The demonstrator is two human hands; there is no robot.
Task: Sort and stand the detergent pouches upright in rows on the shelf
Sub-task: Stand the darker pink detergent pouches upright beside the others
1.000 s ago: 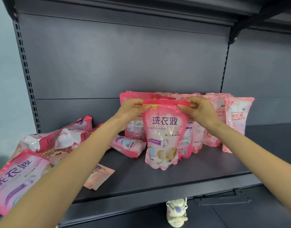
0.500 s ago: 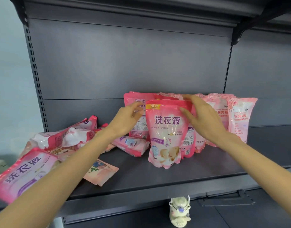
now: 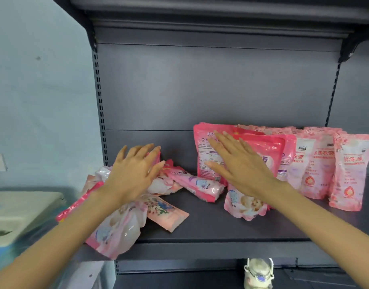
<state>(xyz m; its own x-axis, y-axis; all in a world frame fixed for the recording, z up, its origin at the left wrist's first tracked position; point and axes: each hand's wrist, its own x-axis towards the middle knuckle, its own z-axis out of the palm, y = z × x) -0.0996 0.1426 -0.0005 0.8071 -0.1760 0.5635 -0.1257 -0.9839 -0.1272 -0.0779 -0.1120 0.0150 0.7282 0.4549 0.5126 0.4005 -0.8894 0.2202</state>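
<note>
Pink detergent pouches stand upright in rows on the dark grey shelf (image 3: pixel 221 232): a front pink pouch (image 3: pixel 248 205), a taller one turned back-side out (image 3: pixel 206 155) behind it, and paler pink ones (image 3: pixel 312 163) to the right. A loose heap of pouches (image 3: pixel 121 224) lies flat at the shelf's left end. My left hand (image 3: pixel 133 174) hovers over that heap, fingers spread, holding nothing. My right hand (image 3: pixel 240 165) floats in front of the upright pouches, fingers apart and empty, hiding much of the front pouch.
A flat pale pouch (image 3: pixel 169 213) and a tipped pink one (image 3: pixel 198 184) lie between heap and rows. The shelf's back panel (image 3: pixel 200 90) rises behind. A beige plastic stool (image 3: pixel 19 209) is at the left, and a small white object (image 3: pixel 258 274) sits below the shelf.
Both hands have let go of the front pouch, which now stands on its own. My left hand has swung left over the heap, and my right hand drifts left too. The view has shifted left.
</note>
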